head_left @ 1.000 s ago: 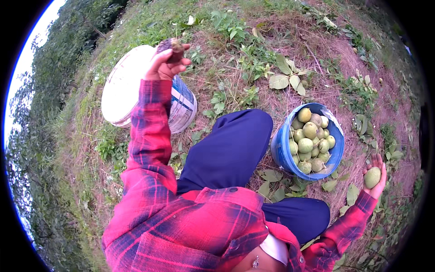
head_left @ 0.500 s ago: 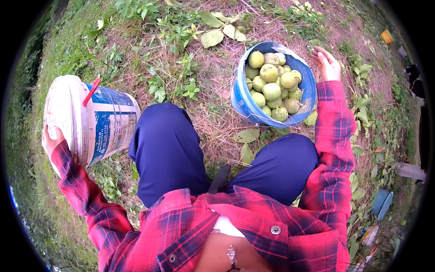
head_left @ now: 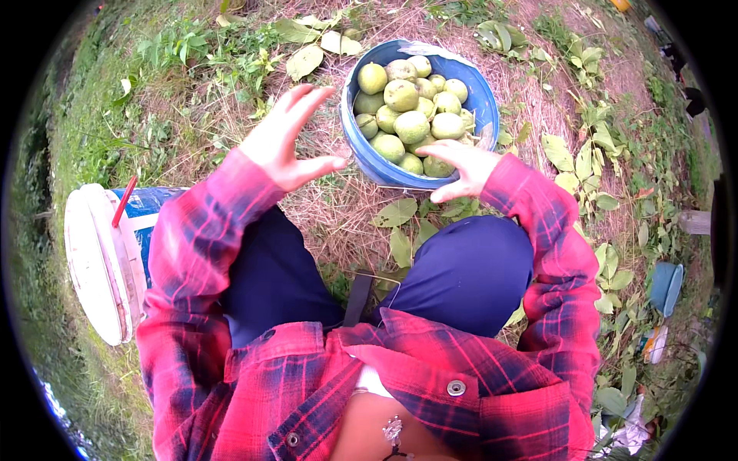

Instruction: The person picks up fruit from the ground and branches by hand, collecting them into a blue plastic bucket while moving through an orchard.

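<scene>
In front of my knees stands a blue bucket (head_left: 361, 150) filled with several round green fruits (head_left: 400, 95), which look like walnuts in their husks. My left hand (head_left: 290, 138) hangs to the left of the bucket, fingers spread and nothing in it. Over the bucket's near right rim is my right hand (head_left: 463, 165), its thumb and fingers apart; it holds nothing, and I cannot tell whether it touches the rim or the fruits. A white and blue bucket (head_left: 96, 261) with a red handle lies on its side by my left knee, partly hidden by my left sleeve.
Large green leaves (head_left: 306, 61) and dry grass cover the ground around the blue bucket. At the right are a small blue tub (head_left: 666, 288) and a piece of wood (head_left: 695, 223). An orange container (head_left: 620, 4) shows at the top right.
My left hand has let go of the white bucket and moved right, toward the blue bucket. My right hand has come down from beyond its right side to the near rim.
</scene>
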A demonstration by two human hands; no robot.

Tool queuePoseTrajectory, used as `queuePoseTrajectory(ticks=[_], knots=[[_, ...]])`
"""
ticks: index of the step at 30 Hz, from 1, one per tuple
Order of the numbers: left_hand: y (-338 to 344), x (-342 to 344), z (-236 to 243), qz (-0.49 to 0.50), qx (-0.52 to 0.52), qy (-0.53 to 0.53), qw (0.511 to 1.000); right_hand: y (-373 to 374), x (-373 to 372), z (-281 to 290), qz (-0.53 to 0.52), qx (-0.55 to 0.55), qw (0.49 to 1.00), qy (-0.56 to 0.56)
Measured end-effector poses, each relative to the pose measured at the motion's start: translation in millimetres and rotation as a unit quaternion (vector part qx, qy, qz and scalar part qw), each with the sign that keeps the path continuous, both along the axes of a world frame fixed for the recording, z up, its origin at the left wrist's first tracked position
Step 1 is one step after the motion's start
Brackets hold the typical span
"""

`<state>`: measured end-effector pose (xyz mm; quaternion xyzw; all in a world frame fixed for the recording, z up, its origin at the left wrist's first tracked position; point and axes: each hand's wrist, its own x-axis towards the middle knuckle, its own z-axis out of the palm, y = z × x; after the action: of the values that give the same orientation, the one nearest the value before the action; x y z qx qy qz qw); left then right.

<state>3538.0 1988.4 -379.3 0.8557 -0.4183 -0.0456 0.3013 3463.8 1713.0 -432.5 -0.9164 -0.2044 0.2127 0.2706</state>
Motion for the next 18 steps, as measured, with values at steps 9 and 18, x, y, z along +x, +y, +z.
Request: queuePoseTrajectory(ticks=[9,18], knots=[[-82.6,1.8,-57.1,-0.137,0.117,0.009,0.984,-35.7,-29.4,1.0,-0.266,0.443,0.854,0.057],[-67.8,29.6,-63.1,0.058,-0.096,0.042,0.993,-128.0,-264.8,-48.0,-0.655,0.493,0.569,-0.06]])
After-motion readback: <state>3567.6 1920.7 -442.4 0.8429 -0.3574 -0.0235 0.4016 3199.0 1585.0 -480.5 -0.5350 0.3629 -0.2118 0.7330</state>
